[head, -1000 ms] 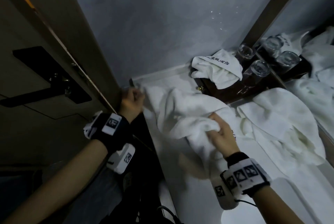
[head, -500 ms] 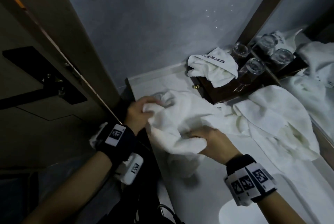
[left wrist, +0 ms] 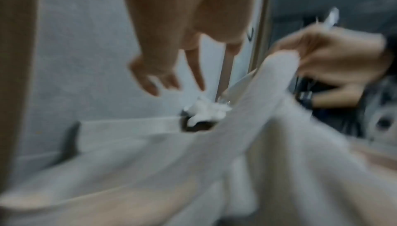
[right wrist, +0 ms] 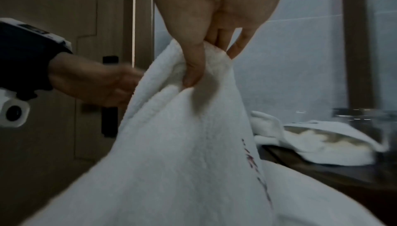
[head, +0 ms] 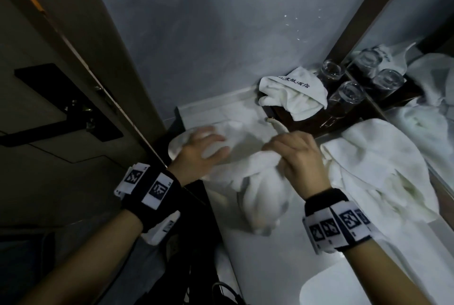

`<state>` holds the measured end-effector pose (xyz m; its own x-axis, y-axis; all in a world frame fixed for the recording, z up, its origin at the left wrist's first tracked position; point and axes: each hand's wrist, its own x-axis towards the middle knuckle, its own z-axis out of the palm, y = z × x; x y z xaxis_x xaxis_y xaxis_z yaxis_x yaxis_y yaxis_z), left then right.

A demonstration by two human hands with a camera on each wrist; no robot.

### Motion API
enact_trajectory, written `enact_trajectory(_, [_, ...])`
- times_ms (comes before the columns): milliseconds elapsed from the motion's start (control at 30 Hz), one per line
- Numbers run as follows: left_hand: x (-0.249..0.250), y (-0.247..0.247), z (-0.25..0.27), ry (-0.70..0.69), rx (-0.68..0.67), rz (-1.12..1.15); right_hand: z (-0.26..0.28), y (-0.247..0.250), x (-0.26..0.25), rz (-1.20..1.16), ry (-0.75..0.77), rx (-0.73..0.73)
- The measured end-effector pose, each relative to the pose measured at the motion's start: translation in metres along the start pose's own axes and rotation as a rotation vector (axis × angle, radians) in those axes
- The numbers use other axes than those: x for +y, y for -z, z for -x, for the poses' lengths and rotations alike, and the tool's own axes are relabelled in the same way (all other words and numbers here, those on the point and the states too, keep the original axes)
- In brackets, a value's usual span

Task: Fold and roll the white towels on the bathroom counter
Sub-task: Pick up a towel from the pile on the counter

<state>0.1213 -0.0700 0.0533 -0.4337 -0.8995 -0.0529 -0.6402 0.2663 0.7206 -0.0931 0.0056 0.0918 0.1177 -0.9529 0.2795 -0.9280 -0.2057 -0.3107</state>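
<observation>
My right hand point(head: 282, 157) pinches a fold of a white towel point(head: 265, 196) and holds it up off the white counter point(head: 245, 267); the right wrist view shows thumb and fingers point(right wrist: 193, 70) clamped on the cloth point(right wrist: 182, 144). My left hand point(head: 208, 148) hovers just left of it with fingers spread, blurred, and holds nothing. In the left wrist view its fingers point(left wrist: 150, 85) hang loose above the towel point(left wrist: 236, 161). A second crumpled white towel point(head: 383, 169) lies on the counter to the right. A small lettered towel point(head: 294, 95) sits on a dark tray.
Two upturned glasses point(head: 348, 93) stand on the dark wooden tray point(head: 307, 125) against the mirror point(head: 430, 58) at the right. A grey wall is behind, a wooden door point(head: 61, 83) at the left. The sink basin's rim point(head: 319, 287) shows at the lower right.
My left hand has let go of the towel's corner and opened. My right hand has raised the towel and moved back toward the tray.
</observation>
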Motion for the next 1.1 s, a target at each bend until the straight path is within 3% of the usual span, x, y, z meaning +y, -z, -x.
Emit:
enact_trajectory(67, [0.024,-0.008,0.001,-0.018,-0.207,0.257,-0.015,-0.004,-0.014,-0.155,-0.011,0.057])
enact_trajectory(100, [0.031,-0.012,0.001,0.016,-0.237,0.293,-0.021,-0.006,-0.019,-0.254,-0.049,0.078])
enact_trajectory(200, [0.036,-0.020,-0.003,0.132,-0.051,0.336,-0.028,-0.013,-0.022,-0.437,-0.175,0.092])
enact_trajectory(300, [0.026,-0.015,-0.004,0.260,0.178,0.512,-0.010,-0.020,-0.009,-0.559,-0.432,0.057])
enact_trajectory(367, [0.019,-0.005,-0.004,0.404,0.241,0.833,0.011,-0.029,-0.003,-0.671,-0.651,-0.042])
enact_trajectory(433, [0.013,0.002,-0.005,0.537,0.285,1.038,0.033,-0.042,0.000,-0.732,-0.772,-0.247])
enact_trajectory(533, [0.013,0.010,-0.011,0.648,0.282,1.279,0.056,-0.063,-0.001,-0.695,-0.746,-0.590])
enact_trajectory(600, [0.018,0.012,-0.017,0.675,0.249,1.481,0.061,-0.076,-0.007,-0.612,-0.666,-0.644])
enact_trajectory(700, [0.028,0.014,-0.017,0.628,0.185,1.526,0.059,-0.086,-0.016,-0.609,-0.556,-0.466])
enact_trajectory(733, [0.028,0.014,-0.018,0.618,0.181,1.391,0.057,-0.086,-0.019,-0.690,-0.549,-0.418])
enact_trajectory(833, [0.022,0.018,-0.014,0.551,0.232,1.402,0.046,-0.071,-0.021,-0.969,-0.665,-0.249])
enact_trajectory(867, [0.016,0.023,-0.011,0.442,0.220,1.258,0.041,-0.064,-0.019,-1.038,-0.720,-0.162])
enact_trajectory(1000, [-0.002,0.025,-0.006,0.285,-0.055,0.906,0.017,-0.026,-0.011,-1.273,-0.757,0.094])
enact_trajectory(1100, [-0.013,0.023,-0.001,0.338,-0.039,0.616,-0.002,0.000,-0.011,-1.233,-0.664,0.207])
